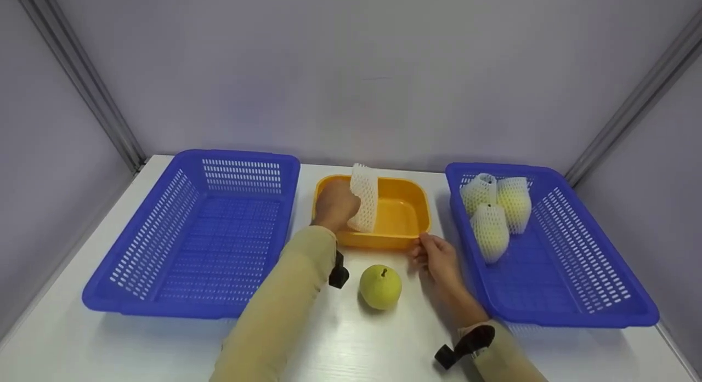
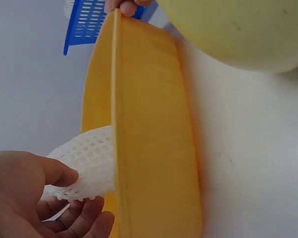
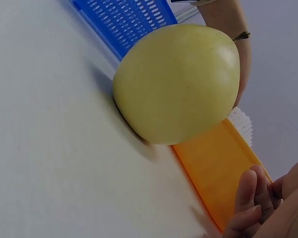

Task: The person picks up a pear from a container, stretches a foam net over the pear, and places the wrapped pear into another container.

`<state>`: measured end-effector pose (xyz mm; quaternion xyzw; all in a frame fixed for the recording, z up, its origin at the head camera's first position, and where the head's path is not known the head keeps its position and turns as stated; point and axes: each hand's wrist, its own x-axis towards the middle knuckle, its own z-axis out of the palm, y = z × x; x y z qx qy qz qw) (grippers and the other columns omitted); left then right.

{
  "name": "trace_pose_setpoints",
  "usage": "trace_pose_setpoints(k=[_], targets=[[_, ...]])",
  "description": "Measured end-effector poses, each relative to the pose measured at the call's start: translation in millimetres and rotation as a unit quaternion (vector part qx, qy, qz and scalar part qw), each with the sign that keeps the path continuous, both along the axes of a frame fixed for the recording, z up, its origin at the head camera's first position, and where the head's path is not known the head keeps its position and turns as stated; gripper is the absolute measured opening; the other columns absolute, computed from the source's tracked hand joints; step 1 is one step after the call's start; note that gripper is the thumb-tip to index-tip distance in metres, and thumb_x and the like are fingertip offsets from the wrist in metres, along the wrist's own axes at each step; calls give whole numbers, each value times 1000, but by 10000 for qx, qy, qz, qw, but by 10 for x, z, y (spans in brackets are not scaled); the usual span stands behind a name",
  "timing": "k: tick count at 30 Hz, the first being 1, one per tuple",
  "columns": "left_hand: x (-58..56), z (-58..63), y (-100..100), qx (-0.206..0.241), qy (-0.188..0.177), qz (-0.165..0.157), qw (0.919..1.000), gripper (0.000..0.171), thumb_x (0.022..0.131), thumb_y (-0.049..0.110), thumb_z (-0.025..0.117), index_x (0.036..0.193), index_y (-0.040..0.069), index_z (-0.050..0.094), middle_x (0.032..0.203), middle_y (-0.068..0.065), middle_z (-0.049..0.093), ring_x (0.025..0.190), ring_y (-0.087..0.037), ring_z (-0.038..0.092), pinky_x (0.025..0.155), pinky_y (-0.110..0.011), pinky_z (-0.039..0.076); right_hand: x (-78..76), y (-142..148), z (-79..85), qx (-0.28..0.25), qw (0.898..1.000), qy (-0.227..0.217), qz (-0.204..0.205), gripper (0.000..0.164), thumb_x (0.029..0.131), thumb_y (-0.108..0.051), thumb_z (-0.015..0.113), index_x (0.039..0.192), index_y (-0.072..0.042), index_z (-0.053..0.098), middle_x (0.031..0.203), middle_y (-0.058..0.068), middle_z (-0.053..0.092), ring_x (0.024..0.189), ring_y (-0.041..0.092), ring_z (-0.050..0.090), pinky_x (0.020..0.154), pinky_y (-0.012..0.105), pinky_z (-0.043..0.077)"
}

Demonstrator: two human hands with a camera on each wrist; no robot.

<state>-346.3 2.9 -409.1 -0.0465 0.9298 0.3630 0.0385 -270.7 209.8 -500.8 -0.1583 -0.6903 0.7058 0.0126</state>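
A white foam net sleeve (image 1: 364, 198) is pinched by my left hand (image 1: 337, 204), its lower part inside the orange tub (image 1: 403, 239). In the left wrist view the thumb and fingers hold the edge of the net (image 2: 92, 161). My right hand (image 1: 439, 258) grips the tub's near right corner, thumb at the rim and fingers bent outside. A bare yellow-green pear (image 1: 380, 287) stands on the table between my forearms, its stem up. It looms large in the right wrist view, beside the tub's orange wall (image 3: 216, 171).
On the right, a blue basket (image 1: 570, 318) holds several pears (image 1: 490, 234) in white foam nets. Another blue basket (image 1: 164, 308) stands on the left, its slotted floor showing. Grey walls (image 1: 362, 97) enclose the white table (image 1: 340, 338).
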Motion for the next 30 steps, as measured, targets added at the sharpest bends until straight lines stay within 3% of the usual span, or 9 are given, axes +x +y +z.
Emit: trace_pose_setpoints(k=[2,4,8,10,16,21,25,30], targets=[[-1,52,-4,149,117,-12,9998,24,94,8,59,114,-2,69,111,-12,69,100,-27,63,90,-38,53,1,-3,2,-87,10000,-11,9,34,110,-25,48,97,2,63,69,1,62,58,11,56,51,20,43],[1,105,-21,284,258,-46,9993,26,94,11,60,115,-2,67,110,-12,68,99,-26,61,88,-38,52,-4,-12,3,-195,9998,-52,-9,35,110,-26,48,98,3,63,68,1,62,58,11,56,51,20,46],[15,204,-68,414,427,-156,9981,14,96,17,60,95,3,60,86,-5,53,78,-20,48,67,-32,41,3,-19,22,-375,9992,-129,-84,35,110,-28,47,99,2,60,67,1,61,57,11,55,51,20,47],[33,249,-98,570,447,-183,9972,16,97,18,59,89,5,55,81,-4,45,73,-19,42,62,-31,33,14,-20,39,-386,9991,-115,-143,34,110,-28,47,99,2,59,67,1,59,56,10,55,51,20,47],[157,357,-206,1157,814,-226,9897,20,98,20,59,96,1,65,88,-7,61,74,-18,51,61,-27,40,73,-58,109,-51,9995,301,-71,34,109,-26,48,94,2,58,69,1,56,57,11,50,49,21,40],[336,401,-267,1629,1196,-460,9783,18,99,20,62,98,2,61,92,-9,60,81,-19,55,67,-28,46,159,-144,229,257,9952,914,250,34,108,-26,51,85,-3,59,69,2,58,58,10,47,47,19,32],[540,430,-245,1875,1518,-764,9674,18,98,20,65,101,3,59,98,-11,63,91,-22,61,78,-32,53,271,-197,382,310,9886,1374,526,33,109,-23,50,87,-1,61,71,4,59,59,11,46,48,19,31],[847,424,-203,2291,2042,-1167,9446,19,99,17,65,109,2,60,103,-10,66,92,-22,65,80,-32,58,424,-263,568,195,9805,1577,1160,36,110,-21,46,95,5,66,74,7,60,61,12,46,48,18,30]])
